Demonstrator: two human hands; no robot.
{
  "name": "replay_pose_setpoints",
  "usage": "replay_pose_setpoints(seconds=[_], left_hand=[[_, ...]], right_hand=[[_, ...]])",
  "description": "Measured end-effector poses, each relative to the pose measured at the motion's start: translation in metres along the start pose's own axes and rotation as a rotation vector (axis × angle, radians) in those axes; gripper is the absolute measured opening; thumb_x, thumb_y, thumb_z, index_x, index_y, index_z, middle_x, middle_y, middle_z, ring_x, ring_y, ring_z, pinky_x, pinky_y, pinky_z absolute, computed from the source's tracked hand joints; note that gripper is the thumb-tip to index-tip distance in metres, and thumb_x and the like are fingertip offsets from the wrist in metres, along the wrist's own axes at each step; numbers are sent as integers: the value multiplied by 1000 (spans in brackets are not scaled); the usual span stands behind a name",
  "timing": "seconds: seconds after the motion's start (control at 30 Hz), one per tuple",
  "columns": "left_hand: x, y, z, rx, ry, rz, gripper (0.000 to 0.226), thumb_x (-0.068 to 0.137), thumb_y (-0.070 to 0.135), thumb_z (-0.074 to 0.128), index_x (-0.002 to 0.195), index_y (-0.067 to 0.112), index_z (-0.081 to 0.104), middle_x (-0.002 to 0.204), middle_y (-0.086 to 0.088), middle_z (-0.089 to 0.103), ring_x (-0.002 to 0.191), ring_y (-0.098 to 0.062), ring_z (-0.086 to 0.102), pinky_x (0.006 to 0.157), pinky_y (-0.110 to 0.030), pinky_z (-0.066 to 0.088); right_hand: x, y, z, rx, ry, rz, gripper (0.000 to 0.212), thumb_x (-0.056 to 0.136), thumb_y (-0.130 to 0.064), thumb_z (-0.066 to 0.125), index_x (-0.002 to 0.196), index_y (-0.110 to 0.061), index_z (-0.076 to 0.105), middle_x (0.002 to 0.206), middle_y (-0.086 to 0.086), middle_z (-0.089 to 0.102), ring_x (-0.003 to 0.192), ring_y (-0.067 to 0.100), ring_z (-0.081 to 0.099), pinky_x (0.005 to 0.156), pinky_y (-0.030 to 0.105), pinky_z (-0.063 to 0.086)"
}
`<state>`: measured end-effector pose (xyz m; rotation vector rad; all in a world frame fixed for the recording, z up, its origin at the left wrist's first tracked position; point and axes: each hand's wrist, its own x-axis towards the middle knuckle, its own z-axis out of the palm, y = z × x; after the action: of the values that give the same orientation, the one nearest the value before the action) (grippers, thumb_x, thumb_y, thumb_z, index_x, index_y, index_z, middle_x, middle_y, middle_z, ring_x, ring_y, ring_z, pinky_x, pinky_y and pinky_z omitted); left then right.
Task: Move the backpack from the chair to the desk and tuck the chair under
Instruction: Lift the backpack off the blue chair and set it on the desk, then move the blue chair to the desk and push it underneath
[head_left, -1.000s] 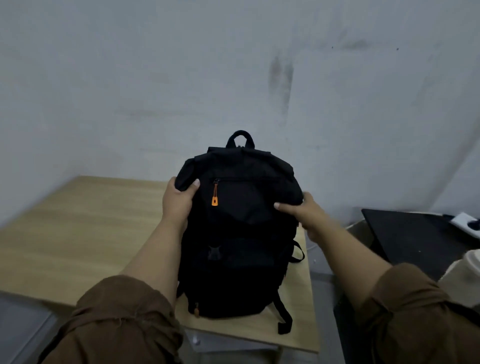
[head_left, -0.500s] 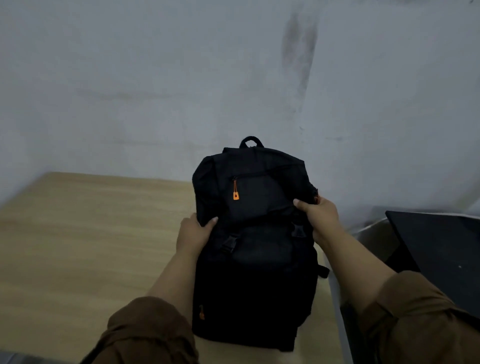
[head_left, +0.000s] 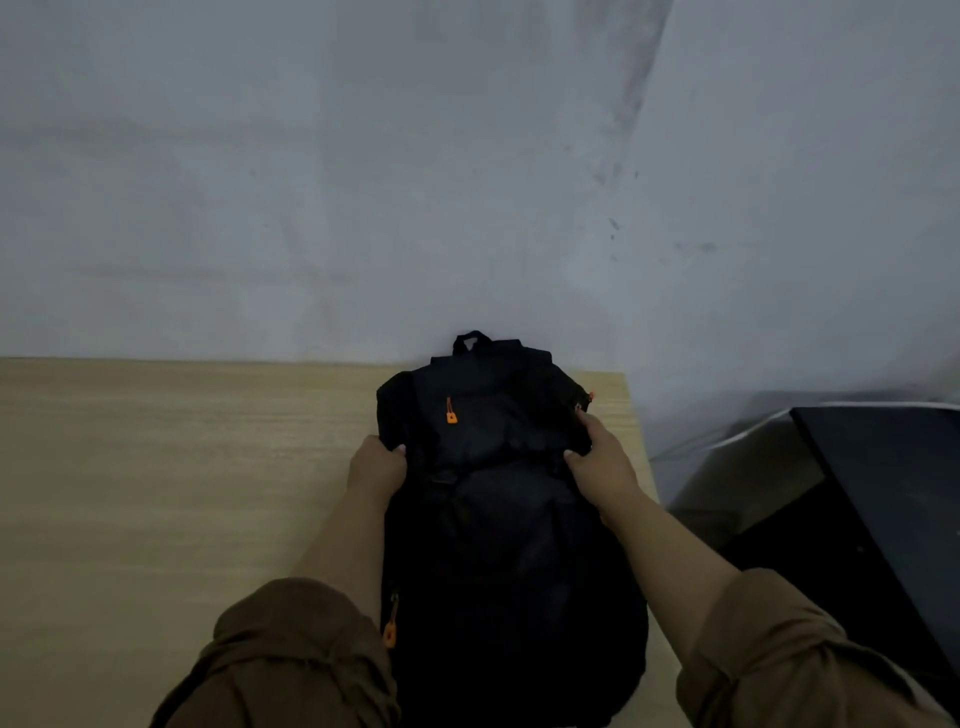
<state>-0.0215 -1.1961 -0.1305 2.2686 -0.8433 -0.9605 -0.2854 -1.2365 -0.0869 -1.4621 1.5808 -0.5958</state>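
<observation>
At the surface's right edge, backpack (head_left: 511, 499) down, both hands on it.
Left hand (head_left: 376, 467) and right hand (head_left: 602, 460) each have their grip closed on the soft black fabric at its flanks; looks limp, moderately heavy, best taken by the top loop. Versus a second ago: it has gone from hanging over the near edge to resting on the surface (head_left: 182, 467), farther back toward the wall.

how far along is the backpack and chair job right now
Looks done: the black backpack is off the chair and on the wooden desk, near its right edge by the wall. In hand: the left hand and right hand both grip its upper sides, so it is not released. Left: letting go, then tucking the chair under; no chair is in view.
</observation>
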Motion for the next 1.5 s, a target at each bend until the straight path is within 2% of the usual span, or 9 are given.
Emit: replay_pose_setpoints(seconds=[0.3, 0.4, 0.5, 0.73, 0.87, 1.03, 1.13, 1.3, 1.5], left_hand=[[-16, -3, -7, -160, -73, -15, 54, 92, 24, 57, 137, -1, 41, 136, -24, 50, 117, -41, 55, 86, -39, 45], [-47, -6, -18, -133, -8, 42, 57, 91, 26, 59, 140, 3, 42, 143, -23, 42, 123, -41, 52, 99, -41, 46], [-88, -14, -29, -157, 64, 143, 40, 92, 23, 57, 129, 7, 59, 136, -17, 56, 120, -32, 57, 98, -36, 46], [-212, -68, -56, -406, 137, 177, 19, 94, 11, 50, 98, 13, 69, 105, -12, 73, 100, -29, 68, 95, -41, 54], [-288, -125, -80, -439, 243, 184, 19, 94, 10, 51, 101, 11, 69, 98, -9, 73, 85, -22, 67, 65, -18, 51], [-373, -220, -126, -451, 406, 108, 21, 93, 8, 51, 104, 8, 69, 96, -12, 72, 81, -23, 67, 68, -17, 49], [-420, -277, -154, -485, 515, 39, 20, 93, 3, 51, 101, 7, 68, 96, -18, 72, 83, -25, 64, 83, -33, 52], [-527, -382, -208, -501, 676, -101, 19, 95, 7, 49, 94, 18, 65, 88, -1, 67, 82, -19, 63, 64, -21, 47], [-674, -517, -265, -463, 848, -272, 19, 97, 15, 49, 94, 26, 64, 93, 6, 68, 89, -15, 65, 71, -25, 50]], right_hand=[[-9, 0, 8, -287, 32, 28, 63, 91, -17, 49, 149, -29, 27, 130, 21, 47, 114, 41, 50, 99, 46, 44], [-36, -10, 13, -332, 133, -80, 51, 91, -16, 50, 141, -22, 45, 138, 18, 44, 124, 36, 42, 104, 45, 39], [-71, -23, 19, -257, 139, -279, 39, 89, -7, 50, 125, -17, 61, 130, 14, 52, 121, 31, 47, 104, 40, 41], [-179, -37, 43, -138, -70, -493, 29, 89, -5, 50, 102, -23, 69, 114, 2, 60, 111, 18, 55, 91, 24, 43], [-253, -38, 78, -115, -217, -577, 28, 88, -4, 51, 96, -21, 72, 103, 1, 62, 98, 16, 58, 83, 23, 44], [-354, -40, 140, -153, -420, -689, 28, 83, -3, 52, 94, -20, 73, 102, 3, 66, 94, 17, 57, 81, 29, 44], [-415, -42, 176, -175, -551, -750, 28, 81, -4, 54, 93, -20, 74, 101, 6, 66, 94, 18, 59, 75, 23, 38], [-538, -44, 246, -192, -739, -851, 27, 81, -4, 54, 93, -18, 74, 98, 7, 67, 91, 20, 61, 75, 22, 40], [-717, -19, 325, -91, -1019, -847, 26, 85, -2, 53, 89, -21, 71, 89, -7, 63, 74, 0, 55, 63, 5, 39]])
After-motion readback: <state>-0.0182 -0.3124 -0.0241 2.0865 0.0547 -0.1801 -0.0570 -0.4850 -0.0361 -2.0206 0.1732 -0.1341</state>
